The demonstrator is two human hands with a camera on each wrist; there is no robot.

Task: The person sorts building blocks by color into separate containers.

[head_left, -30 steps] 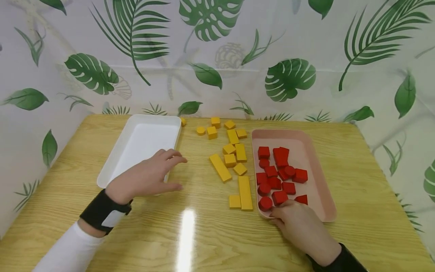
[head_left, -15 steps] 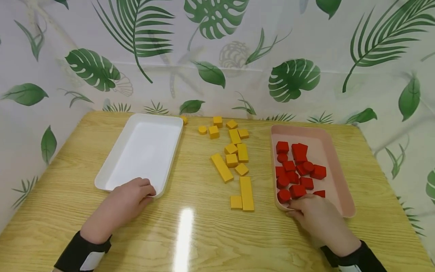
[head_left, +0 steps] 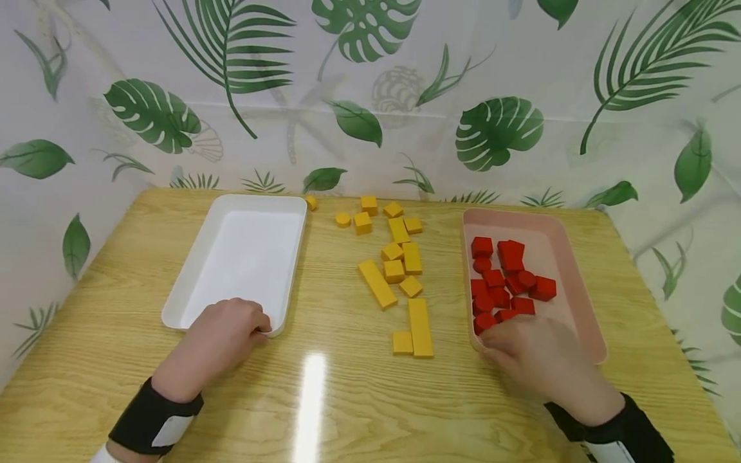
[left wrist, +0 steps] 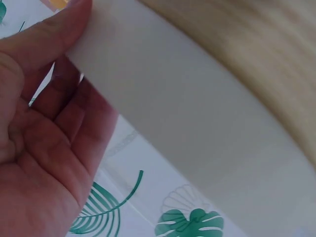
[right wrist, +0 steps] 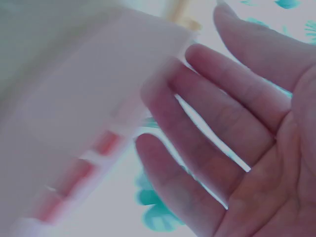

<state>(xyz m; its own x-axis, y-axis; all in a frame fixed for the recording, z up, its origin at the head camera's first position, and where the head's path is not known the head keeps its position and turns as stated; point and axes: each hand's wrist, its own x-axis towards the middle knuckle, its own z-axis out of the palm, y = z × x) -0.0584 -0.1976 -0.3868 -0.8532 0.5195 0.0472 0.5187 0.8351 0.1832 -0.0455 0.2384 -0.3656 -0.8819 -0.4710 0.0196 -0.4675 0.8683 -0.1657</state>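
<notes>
White tray [head_left: 249, 251]: on the bench [head_left: 370, 405], farthest left.
Left hand [head_left: 222, 328]: clamped on the white tray's near rim, with thumb against the outer wall.
Yellow blocks [head_left: 377, 284]: scattered between both trays, mostly nearer the pink one.
Pink tray [head_left: 581, 289]: on the bench at right, holding red blocks [head_left: 495, 297], mostly towards its left side.
Right hand [head_left: 541, 350]: at the pink tray's near rim, with fingers straight, thumb apart; cannot tell whether touching.
</notes>
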